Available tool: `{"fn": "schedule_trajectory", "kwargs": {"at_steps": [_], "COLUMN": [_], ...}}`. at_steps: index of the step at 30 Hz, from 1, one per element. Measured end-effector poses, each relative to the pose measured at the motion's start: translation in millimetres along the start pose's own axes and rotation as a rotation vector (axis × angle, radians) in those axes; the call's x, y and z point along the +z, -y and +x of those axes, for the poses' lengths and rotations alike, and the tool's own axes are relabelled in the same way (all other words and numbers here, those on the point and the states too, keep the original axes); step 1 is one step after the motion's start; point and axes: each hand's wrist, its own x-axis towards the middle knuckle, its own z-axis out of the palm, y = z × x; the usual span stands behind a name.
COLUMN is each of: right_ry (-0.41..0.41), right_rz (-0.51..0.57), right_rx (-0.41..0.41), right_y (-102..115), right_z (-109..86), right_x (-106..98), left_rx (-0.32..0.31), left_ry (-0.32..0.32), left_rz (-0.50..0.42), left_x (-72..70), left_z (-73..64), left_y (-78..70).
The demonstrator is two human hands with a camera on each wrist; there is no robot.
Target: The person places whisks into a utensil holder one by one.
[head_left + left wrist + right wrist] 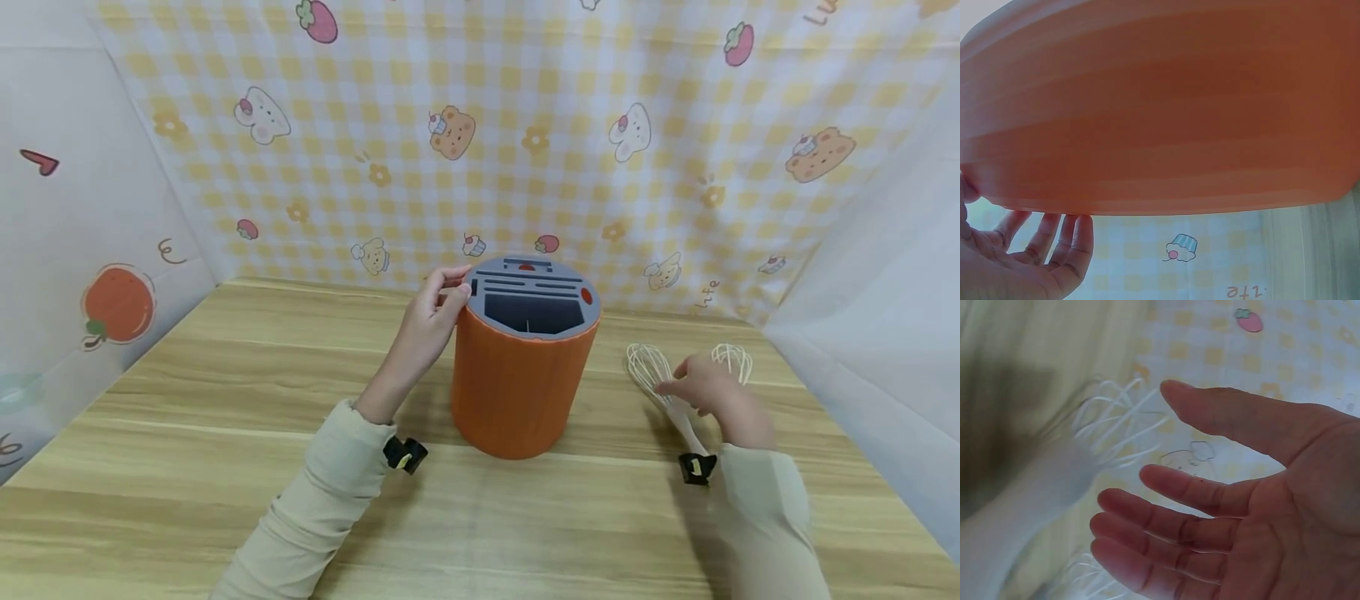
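An orange utensil holder (pixel 517 392) with a grey slotted top (pixel 536 283) stands upright on the table. My left hand (pixel 431 317) holds its upper left edge, thumb at the rim and fingers against the outer side, which the left wrist view shows from close up. On the right, my right hand (pixel 712 392) hovers beside a whisk (pixel 647 364), fingers spread and apart from the thumb. In the right wrist view, the palm of that hand (pixel 1254 506) holds nothing, and the whisk's pale handle (pixel 1047 481) lies beyond the fingertips. A second whisk (pixel 732 358) is partly hidden behind this hand.
The wood-grain table (pixel 225 433) runs up to a yellow-checked cloth (pixel 495 183) with cartoon prints at the back. White cloth sides (pixel 885 283) stand at left and right. Both wrists carry small black camera mounts (pixel 697 468).
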Motion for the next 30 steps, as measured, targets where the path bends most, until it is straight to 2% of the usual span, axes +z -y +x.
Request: {"fn": "schedule_trajectory", "kwargs": {"at_steps": [6,11,16,23,30], "right_ry": [0.059,0.063,0.045,0.068,0.032], "right_rz": [0.077,0.131,0.134,0.137,0.123], "right_rx": [0.035,0.075,0.082,0.078,0.051], "right_y": [-7.9,-11.0,-13.9,-17.4,-20.5], "right_z": [5.3,6.3,7.0,8.5,7.9], "right_x": [8.7,12.0,13.1,14.7,13.2], "left_rx": [-0.009,-0.01,-0.011,-0.013,-0.016], "left_ry": [-0.008,-0.008,-0.01,-0.007,-0.001], "left_rz": [-0.005,-0.004,-0.009,-0.013,-0.004], "left_x": [-0.6,-1.1,-0.8,-0.8,0.0], "left_z": [0.3,-0.2,0.1,0.5,0.9], "left_y": [0.1,0.2,0.1,0.1,-0.1]}}
